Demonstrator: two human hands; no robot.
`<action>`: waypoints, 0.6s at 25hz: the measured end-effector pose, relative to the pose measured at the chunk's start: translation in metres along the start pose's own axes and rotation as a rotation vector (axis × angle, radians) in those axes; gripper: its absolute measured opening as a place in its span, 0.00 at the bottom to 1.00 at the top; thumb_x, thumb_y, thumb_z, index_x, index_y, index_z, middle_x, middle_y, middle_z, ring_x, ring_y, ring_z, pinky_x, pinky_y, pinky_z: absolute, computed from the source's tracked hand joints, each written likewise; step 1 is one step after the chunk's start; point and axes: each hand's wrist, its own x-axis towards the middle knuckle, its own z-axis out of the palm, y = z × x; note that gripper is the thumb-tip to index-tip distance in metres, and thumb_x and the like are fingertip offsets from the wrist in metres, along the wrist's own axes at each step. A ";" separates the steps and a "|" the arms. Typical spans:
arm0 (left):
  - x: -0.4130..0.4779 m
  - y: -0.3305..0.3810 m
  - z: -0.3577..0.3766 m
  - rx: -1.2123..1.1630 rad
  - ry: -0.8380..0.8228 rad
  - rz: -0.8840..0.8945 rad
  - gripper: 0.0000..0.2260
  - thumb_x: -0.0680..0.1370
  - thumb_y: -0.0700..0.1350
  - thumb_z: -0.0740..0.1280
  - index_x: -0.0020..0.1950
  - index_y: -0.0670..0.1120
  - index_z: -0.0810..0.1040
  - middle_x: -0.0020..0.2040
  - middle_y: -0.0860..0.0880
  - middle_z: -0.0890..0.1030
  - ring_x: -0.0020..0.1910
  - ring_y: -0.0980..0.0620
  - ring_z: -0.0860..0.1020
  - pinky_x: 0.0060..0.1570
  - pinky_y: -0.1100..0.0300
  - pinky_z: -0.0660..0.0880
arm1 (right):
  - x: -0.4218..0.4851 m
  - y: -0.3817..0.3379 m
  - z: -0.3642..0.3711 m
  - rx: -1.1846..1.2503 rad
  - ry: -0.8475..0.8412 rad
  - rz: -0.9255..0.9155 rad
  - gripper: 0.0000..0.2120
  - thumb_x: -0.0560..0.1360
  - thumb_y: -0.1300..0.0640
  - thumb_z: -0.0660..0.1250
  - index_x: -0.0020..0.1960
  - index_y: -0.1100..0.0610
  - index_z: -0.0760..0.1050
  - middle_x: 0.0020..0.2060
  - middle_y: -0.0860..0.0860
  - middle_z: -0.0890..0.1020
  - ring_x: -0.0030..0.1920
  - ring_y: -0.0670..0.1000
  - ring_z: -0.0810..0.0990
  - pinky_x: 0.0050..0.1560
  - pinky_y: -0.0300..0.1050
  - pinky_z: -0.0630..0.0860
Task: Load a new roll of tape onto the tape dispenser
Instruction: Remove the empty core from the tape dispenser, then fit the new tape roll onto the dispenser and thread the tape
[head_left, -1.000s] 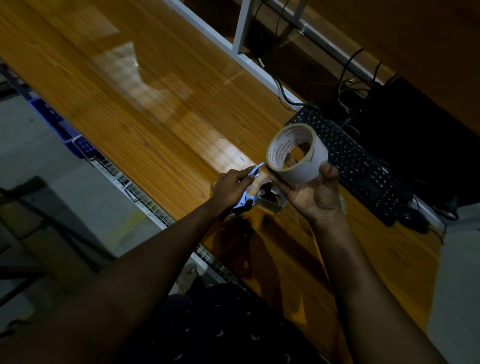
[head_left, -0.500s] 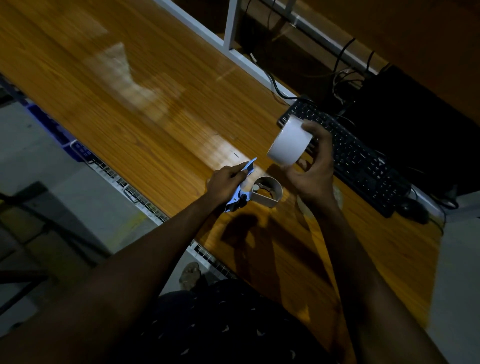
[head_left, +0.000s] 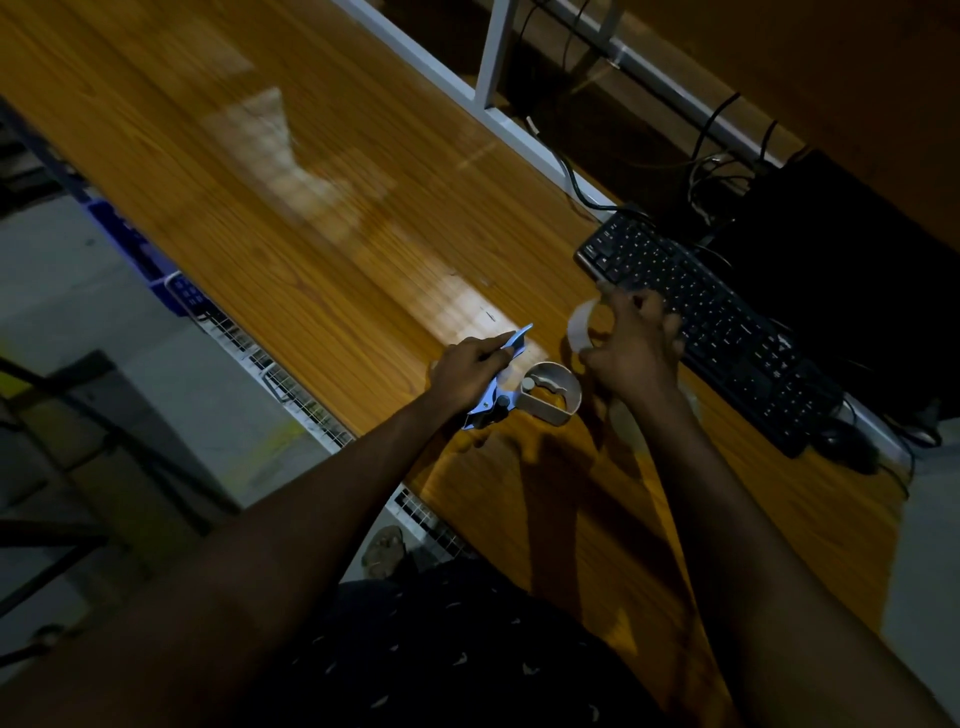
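both our forearms reach forward from the near edge over the wooden table (head_left: 311, 234), the left one slanting in from the left, the right one coming more steeply from below; our left hand (head_left: 470, 371) is knuckles up, its fingers curled tight round the blue handle of the tape dispenser (head_left: 551, 410); our right hand (head_left: 631, 358) shows its back to us, fingers bent and spread round the roll of tape (head_left: 581, 328), which it grips from the near side; most of the roll is hidden behind that hand and blurred, so we see only a curved white band on the left of the fingers; the dispenser's long axis runs on a slant, the blue tip pointing away from us toward the far right, the other end toward our left wrist; its round white hub sits to the right of the handle with the open face turned up to us; we cannot tell if the dispenser rests on the table or is held just above it; the roll is just beyond the hub, between it and the black keyboard (head_left: 727, 332); whether roll and hub touch we cannot tell; a dark mouse (head_left: 844, 444) lies past the keyboard's right end.
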 end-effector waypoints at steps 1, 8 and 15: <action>0.000 -0.001 0.000 -0.014 -0.006 -0.004 0.14 0.80 0.49 0.64 0.65 0.53 0.77 0.46 0.33 0.81 0.38 0.47 0.75 0.37 0.53 0.69 | 0.006 0.002 0.003 -0.058 -0.064 0.055 0.38 0.68 0.52 0.73 0.73 0.42 0.60 0.71 0.56 0.61 0.69 0.64 0.60 0.65 0.61 0.64; -0.002 0.000 -0.002 -0.076 -0.029 -0.023 0.13 0.79 0.48 0.66 0.63 0.54 0.79 0.48 0.32 0.81 0.37 0.48 0.74 0.35 0.54 0.68 | 0.026 0.016 0.028 -0.136 -0.217 0.090 0.37 0.67 0.53 0.75 0.71 0.47 0.62 0.70 0.59 0.67 0.67 0.68 0.64 0.62 0.61 0.69; -0.006 0.005 -0.001 -0.119 -0.024 -0.013 0.10 0.78 0.49 0.67 0.57 0.63 0.79 0.45 0.35 0.82 0.37 0.40 0.78 0.37 0.52 0.72 | 0.031 0.018 0.028 -0.030 -0.244 0.061 0.40 0.66 0.59 0.76 0.73 0.50 0.62 0.70 0.59 0.68 0.68 0.65 0.67 0.63 0.61 0.72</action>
